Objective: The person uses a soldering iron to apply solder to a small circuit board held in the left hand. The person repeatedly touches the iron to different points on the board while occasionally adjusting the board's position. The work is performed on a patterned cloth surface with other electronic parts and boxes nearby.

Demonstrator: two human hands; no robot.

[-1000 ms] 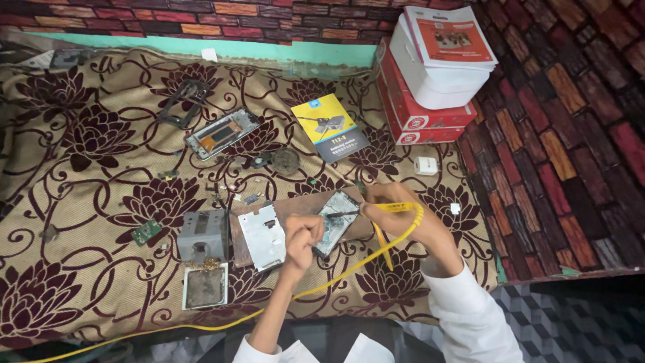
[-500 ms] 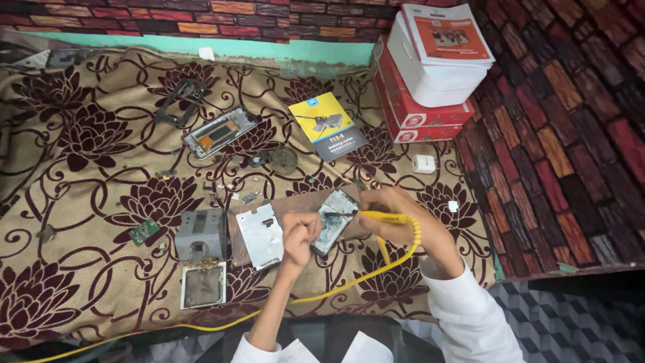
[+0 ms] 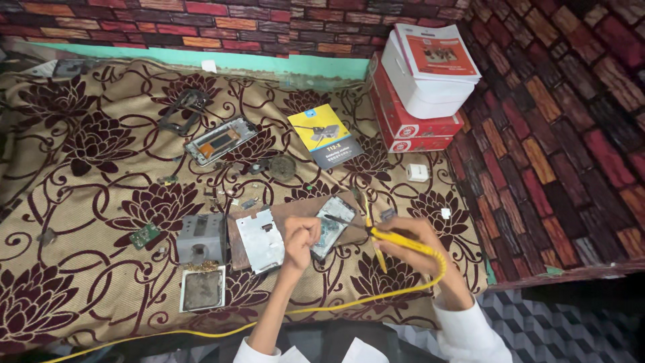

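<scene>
My right hand (image 3: 411, 236) grips a yellow-handled soldering iron (image 3: 393, 238), its thin tip pointing left onto an opened phone body (image 3: 330, 225). A yellow cord (image 3: 322, 309) runs from the iron down and off to the left. My left hand (image 3: 300, 234) rests with curled fingers on the left edge of that phone body, pinching something too small to tell. The phone lies on a brown board (image 3: 295, 210), beside a silver metal plate (image 3: 260, 240).
A floral cloth (image 3: 87, 175) covers the surface. On it lie a grey metal block (image 3: 201, 236), a tray of brass wool (image 3: 202, 289), a green circuit board (image 3: 144, 235), a phone frame (image 3: 220, 140) and a yellow-black box (image 3: 325, 135). Red and white boxes (image 3: 420, 81) are stacked against the brick wall.
My right hand has turned the soldering iron so its tip now points left onto the phone. My left hand shifted slightly along the phone's edge.
</scene>
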